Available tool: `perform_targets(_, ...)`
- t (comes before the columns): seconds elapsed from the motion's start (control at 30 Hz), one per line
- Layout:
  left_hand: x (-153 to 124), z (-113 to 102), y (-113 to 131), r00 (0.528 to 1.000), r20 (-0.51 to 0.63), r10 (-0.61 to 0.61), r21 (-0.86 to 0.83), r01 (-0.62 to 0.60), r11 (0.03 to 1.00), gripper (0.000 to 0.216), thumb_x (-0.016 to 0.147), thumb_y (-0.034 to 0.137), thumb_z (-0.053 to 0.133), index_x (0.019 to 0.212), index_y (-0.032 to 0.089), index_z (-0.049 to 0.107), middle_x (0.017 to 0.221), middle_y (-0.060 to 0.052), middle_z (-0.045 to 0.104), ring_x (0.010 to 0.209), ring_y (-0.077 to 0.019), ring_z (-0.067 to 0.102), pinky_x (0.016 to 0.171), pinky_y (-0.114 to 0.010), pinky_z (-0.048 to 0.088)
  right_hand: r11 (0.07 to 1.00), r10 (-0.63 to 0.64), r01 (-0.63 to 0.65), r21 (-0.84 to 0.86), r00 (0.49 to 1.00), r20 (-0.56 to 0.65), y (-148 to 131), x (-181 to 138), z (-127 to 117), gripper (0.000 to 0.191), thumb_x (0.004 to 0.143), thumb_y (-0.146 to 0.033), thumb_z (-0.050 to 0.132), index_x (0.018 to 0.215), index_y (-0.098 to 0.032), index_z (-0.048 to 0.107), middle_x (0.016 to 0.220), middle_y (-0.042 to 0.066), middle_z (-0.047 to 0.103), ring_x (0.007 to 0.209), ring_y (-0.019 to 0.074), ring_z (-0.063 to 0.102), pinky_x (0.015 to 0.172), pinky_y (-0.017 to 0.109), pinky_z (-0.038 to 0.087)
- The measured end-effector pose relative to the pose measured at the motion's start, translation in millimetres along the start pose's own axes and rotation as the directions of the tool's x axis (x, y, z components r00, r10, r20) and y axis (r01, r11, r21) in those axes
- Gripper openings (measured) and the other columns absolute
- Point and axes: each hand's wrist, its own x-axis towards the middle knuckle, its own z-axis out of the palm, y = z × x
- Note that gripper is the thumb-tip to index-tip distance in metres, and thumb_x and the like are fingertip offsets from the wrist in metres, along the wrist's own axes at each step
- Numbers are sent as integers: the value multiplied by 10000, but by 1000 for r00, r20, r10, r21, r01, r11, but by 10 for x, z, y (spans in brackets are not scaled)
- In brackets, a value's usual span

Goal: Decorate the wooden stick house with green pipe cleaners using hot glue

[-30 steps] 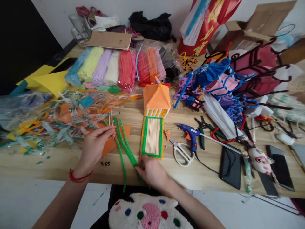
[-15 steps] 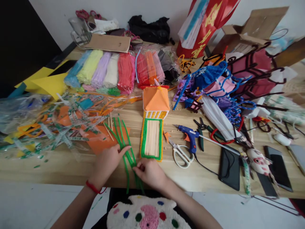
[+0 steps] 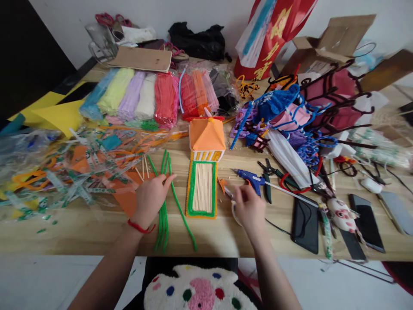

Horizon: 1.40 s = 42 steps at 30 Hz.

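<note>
My left hand [image 3: 153, 198] rests on several green pipe cleaners [image 3: 164, 224], its fingers curled over the bundle and its thumb side stretched right. One single green pipe cleaner [image 3: 183, 215] slants apart from the bundle. My right hand [image 3: 250, 209] is closed over the handles of the white-handled scissors [image 3: 236, 213]; most of the handles are hidden under it. Between my hands lies a small craft house [image 3: 207, 140] with an orange roof. Joined below it is a panel of wooden sticks [image 3: 203, 187] framed in green and orange.
A blue glue gun [image 3: 253, 181] and pliers [image 3: 271, 168] lie just beyond my right hand. Farther right are a black phone [image 3: 305, 226] and finished pipe-cleaner crafts [image 3: 280, 105]. Plastic wrappers [image 3: 93, 172] cover the left side, with bundled pipe cleaners [image 3: 129, 94] behind.
My right hand has left the green pipe cleaners and moved right to the scissors. The bundle lies straighter under my left hand, with one strand apart. The view has shifted slightly.
</note>
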Motion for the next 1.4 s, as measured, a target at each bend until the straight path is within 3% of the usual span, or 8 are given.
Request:
perform_targets(0.13,91,3,36,998,22,-59,29,59,998,648,904,620,205,751,172,648,675,-138,663,682,-275,631,513,-277,258,958,90,-144,-246,972,-217,404,198,-136,482,851,-575,406,834,-143,618,767,137,644,759,270,583,683,346,396)
perform_targets(0.27,143,31,72,992,57,-111,-7,111,994,583,883,621,297,864,145,632,735,-157,671,713,-301,641,537,-288,333,912,134,-212,-351,963,-232,557,254,-52,591,786,-639,485,916,-78,619,895,233,623,897,346,556,792,427,394)
perform_targets(0.63,248,74,102,994,100,-36,-238,59,970,276,871,331,406,872,161,623,794,-115,694,761,-258,658,595,-298,416,928,220,-271,-254,952,-212,418,315,129,610,713,-589,576,1043,-77,548,960,227,613,924,339,576,755,393,429)
perform_targets(0.8,213,2,54,999,-33,0,-526,-18,850,201,810,348,479,817,183,595,800,-59,696,787,-217,656,696,-292,466,950,257,-287,-120,941,-219,389,338,51,555,704,-549,565,1020,-93,561,953,208,628,912,330,584,774,399,433)
perform_targets(0.93,119,-53,29,999,-1,44,-728,-31,685,192,780,372,534,849,195,562,770,-25,689,738,-190,663,679,-284,498,944,328,-331,14,929,-171,366,332,-134,537,662,-555,606,981,-123,587,878,147,660,823,296,616,714,370,453)
perform_targets(1.07,35,-93,32,986,5,169,-848,-85,523,297,814,403,519,1008,186,576,851,-44,693,739,-180,667,690,-293,527,977,205,-197,83,972,-112,322,225,-316,494,646,-556,640,936,-164,564,728,53,646,626,202,592,598,298,445)
perform_targets(1.2,-6,-112,48,966,-51,254,-819,-186,543,297,851,403,493,1005,201,646,961,-63,676,758,-170,652,653,-275,522,999,16,-14,-32,998,59,314,76,-379,550,615,-586,682,963,-191,519,738,32,637,605,192,592,560,281,436)
perform_targets(1.4,-31,-79,96,921,-192,340,-747,-362,558,249,872,355,500,949,217,692,951,-53,664,878,-173,624,719,-268,500,956,-221,268,-122,927,304,333,-44,-329,257,803,-429,565,943,-225,496,754,14,641,632,193,618,561,264,410)
